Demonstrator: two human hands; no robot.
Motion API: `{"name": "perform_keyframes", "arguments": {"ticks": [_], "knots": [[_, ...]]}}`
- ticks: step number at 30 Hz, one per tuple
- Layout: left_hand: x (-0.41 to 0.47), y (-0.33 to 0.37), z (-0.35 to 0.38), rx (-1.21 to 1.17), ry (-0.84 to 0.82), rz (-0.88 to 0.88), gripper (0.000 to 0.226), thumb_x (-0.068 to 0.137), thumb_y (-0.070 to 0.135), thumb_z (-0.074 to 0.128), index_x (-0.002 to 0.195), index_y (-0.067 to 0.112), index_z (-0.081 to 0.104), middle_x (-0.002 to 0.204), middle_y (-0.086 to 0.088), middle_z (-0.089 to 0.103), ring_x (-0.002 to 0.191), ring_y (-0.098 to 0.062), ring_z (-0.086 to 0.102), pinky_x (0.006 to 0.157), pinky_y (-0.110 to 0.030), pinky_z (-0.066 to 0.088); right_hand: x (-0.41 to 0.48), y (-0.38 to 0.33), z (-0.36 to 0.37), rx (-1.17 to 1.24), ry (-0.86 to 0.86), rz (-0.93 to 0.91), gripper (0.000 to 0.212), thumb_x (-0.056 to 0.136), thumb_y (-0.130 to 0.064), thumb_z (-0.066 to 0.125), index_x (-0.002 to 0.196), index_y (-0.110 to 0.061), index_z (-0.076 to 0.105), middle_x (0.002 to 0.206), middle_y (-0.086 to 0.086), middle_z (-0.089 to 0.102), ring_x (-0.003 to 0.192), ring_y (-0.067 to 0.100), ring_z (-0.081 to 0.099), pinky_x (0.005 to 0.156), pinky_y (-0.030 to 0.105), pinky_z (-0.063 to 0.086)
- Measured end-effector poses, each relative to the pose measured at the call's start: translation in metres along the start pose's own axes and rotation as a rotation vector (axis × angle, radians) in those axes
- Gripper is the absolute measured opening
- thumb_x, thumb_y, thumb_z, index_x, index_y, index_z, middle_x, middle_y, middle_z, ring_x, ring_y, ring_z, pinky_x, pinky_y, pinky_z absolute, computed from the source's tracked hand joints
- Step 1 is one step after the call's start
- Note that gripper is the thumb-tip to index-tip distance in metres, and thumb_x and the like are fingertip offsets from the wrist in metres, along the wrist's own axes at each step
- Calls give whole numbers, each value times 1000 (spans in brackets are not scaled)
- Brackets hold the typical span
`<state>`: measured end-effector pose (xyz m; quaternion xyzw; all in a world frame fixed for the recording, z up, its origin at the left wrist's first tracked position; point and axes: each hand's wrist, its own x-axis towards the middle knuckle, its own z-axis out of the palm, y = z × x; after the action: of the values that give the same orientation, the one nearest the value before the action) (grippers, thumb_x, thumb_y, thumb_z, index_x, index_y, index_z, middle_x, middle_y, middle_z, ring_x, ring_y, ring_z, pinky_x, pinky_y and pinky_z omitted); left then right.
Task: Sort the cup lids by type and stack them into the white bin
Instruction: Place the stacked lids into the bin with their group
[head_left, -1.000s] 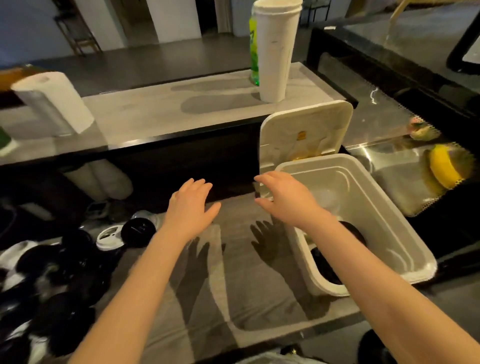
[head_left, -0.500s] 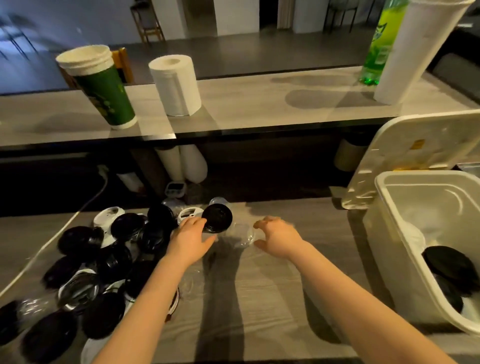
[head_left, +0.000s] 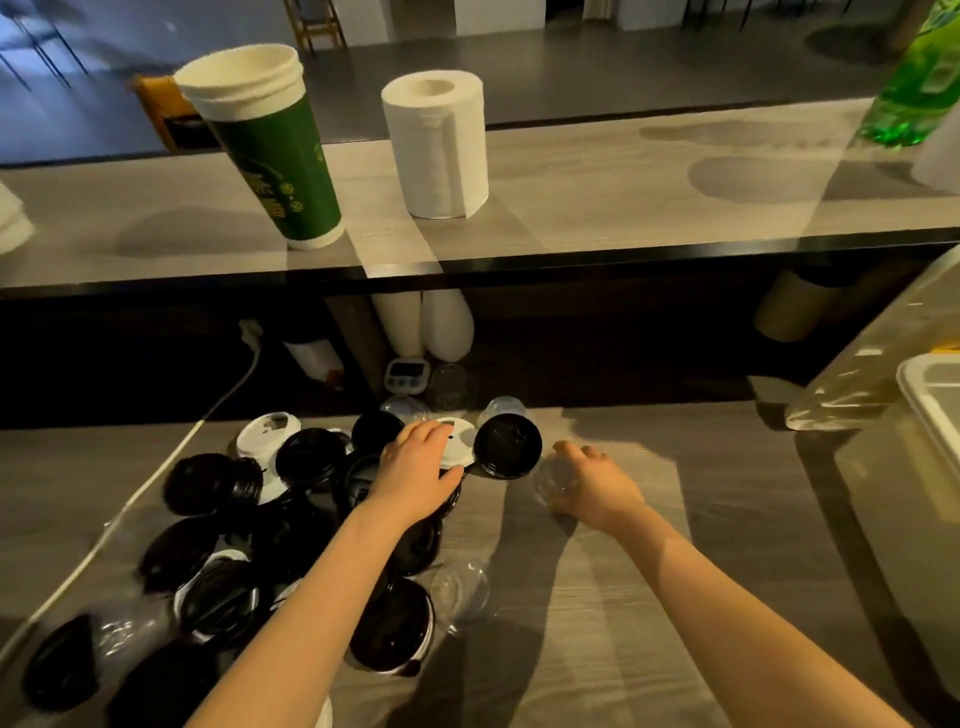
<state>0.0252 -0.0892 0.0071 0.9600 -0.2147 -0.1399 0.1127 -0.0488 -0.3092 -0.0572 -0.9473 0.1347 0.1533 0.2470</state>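
Observation:
A heap of cup lids covers the left of the grey counter: several black lids (head_left: 311, 457), white lids (head_left: 267, 431) and clear dome lids (head_left: 460, 590). My left hand (head_left: 415, 470) lies flat on the heap, its fingers over a white lid (head_left: 460, 441) beside a black lid (head_left: 508, 446). My right hand (head_left: 597, 486) cups a clear lid (head_left: 553, 478) on the counter, fingers curled over it. Only a corner of the white bin (head_left: 930, 400) shows at the right edge, with its hinged cover (head_left: 878, 364) standing open.
A raised shelf behind holds a green paper cup stack (head_left: 270, 156), a paper towel roll (head_left: 439, 145) and a green bottle (head_left: 914, 93). A white cable (head_left: 156, 473) runs down the left. A small timer (head_left: 408, 374) sits under the shelf.
The view has swung left from the bin to the lid heap. Both hands have moved forward: the left now lies on the lids and the right has closed over a clear lid.

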Motion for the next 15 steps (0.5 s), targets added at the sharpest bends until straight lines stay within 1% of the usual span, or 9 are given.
{"name": "perform_keyframes", "arguments": {"ticks": [2,3,5,7,9,11,13,15], "knots": [[0,1,3,-58,18,15,59,93,34,51,144,16,29,151,-1,27,142,-19,17,113,-36,22,-7,1,-3,144,81,12,73,78,-37,70,140,-26,34,130,6,51,110,26,55,79,29,46],[0,2,4,-86,32,30,59,93,35,51,145,16,29,152,-1,27,142,-19,17,113,-35,22,-11,-1,-6,236,122,3,72,78,-35,71,140,-26,36,129,4,51,106,24,56,76,27,43],[-3,5,4,-150,49,66,63,93,35,52,146,18,26,153,-1,23,143,-18,14,114,-33,19,-18,-8,-13,442,179,-46,70,76,-30,75,137,-28,40,127,1,49,105,18,52,79,24,40],[-9,8,0,-229,44,115,68,91,36,56,148,22,22,156,2,17,145,-16,7,117,-34,15,-26,-22,-24,617,186,-97,68,75,-23,78,134,-31,44,125,-2,47,107,13,48,83,23,40],[-19,11,-7,-304,40,202,76,86,38,63,148,29,19,157,7,11,145,-11,0,118,-36,12,-35,-38,-38,788,82,-140,70,71,-22,80,132,-31,47,128,-4,48,114,12,49,89,24,42],[-30,13,-17,-329,17,304,85,80,40,69,146,38,15,155,16,6,143,-5,-6,119,-36,10,-42,-51,-51,916,-109,-199,71,65,-25,77,131,-26,50,131,-2,53,120,14,51,96,27,45],[-42,15,-27,-346,-20,383,89,75,42,73,141,46,13,151,26,3,141,2,-9,117,-31,7,-46,-60,-61,927,-320,-249,68,64,-28,76,128,-25,52,131,-2,56,119,14,55,96,30,47],[-53,14,-35,-393,-60,419,86,74,39,75,138,49,19,148,29,5,139,6,-7,113,-25,6,-48,-68,-64,882,-462,-266,70,62,-35,77,127,-27,52,129,-4,58,117,15,58,98,35,48]]}}
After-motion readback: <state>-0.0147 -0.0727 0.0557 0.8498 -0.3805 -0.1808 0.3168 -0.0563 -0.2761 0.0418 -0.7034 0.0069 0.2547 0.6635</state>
